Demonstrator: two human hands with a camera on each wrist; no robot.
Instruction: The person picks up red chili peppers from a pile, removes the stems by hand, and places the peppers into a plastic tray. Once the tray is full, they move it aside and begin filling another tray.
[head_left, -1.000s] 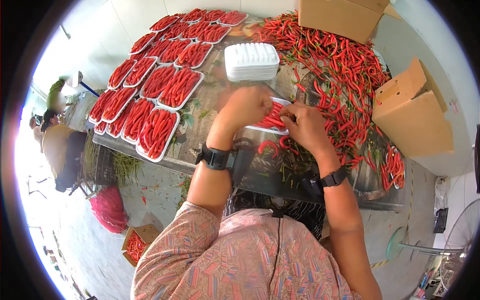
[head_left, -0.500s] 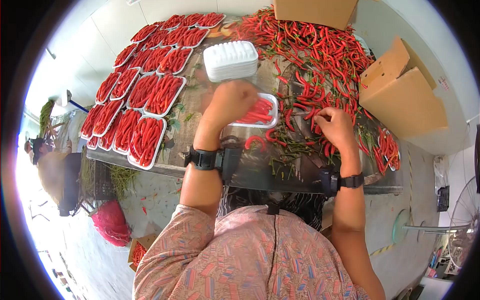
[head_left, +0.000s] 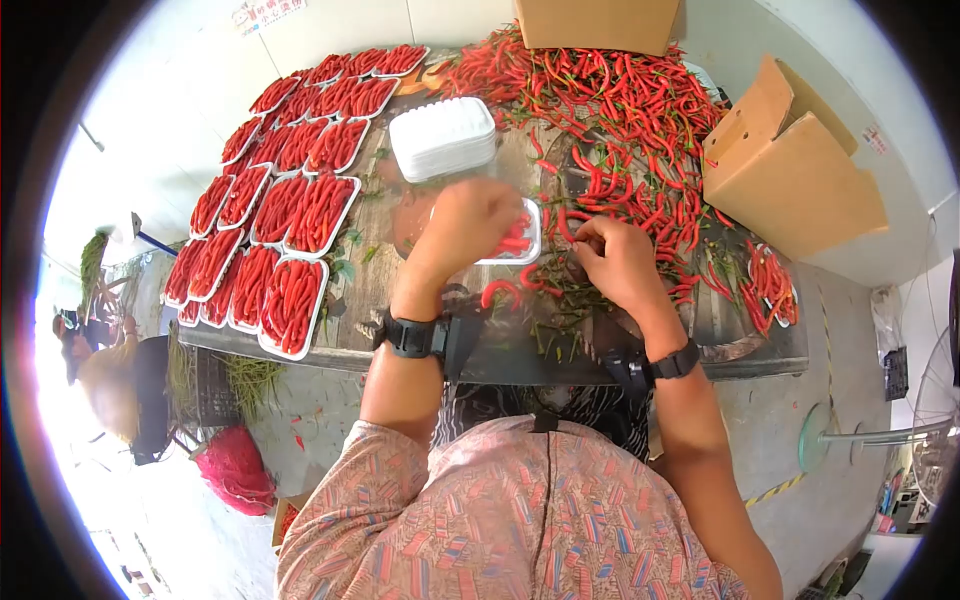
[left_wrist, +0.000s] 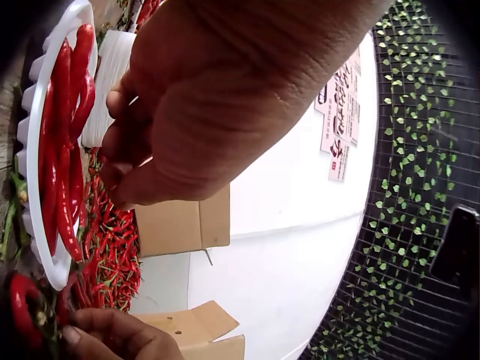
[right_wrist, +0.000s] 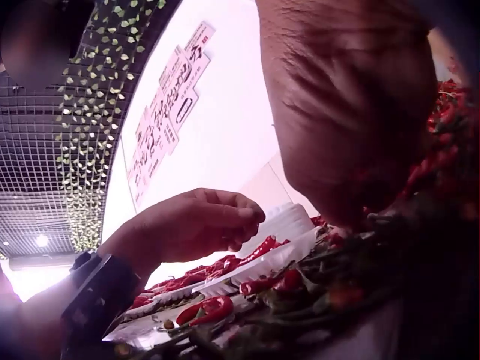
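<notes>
A white foam tray (head_left: 535,232) partly filled with red chili peppers (left_wrist: 64,161) lies on the table before me. My left hand (head_left: 468,228) hovers over the tray's left side, its fingers loosely curled and nothing visible between them. Just right of the tray, my right hand (head_left: 615,262) pinches a red chili pepper (head_left: 565,225) between thumb and fingers. In the left wrist view, the right hand's fingertips meet that pepper below the tray's end. A curved red chili (head_left: 500,292) and green stems (head_left: 575,300) lie in front of the tray.
Behind the tray stands a stack of white foam trays (head_left: 443,140). Filled chili trays (head_left: 293,305) line the left side. A large chili pile (head_left: 640,110) spreads at the back right, beside cardboard boxes (head_left: 790,175). A chili-filled tray (head_left: 770,285) sits at the right edge.
My right hand left the tray for the loose chilies at the right, then came back toward the tray with a chili pepper. The left hand stays over the tray; the head view has shifted.
</notes>
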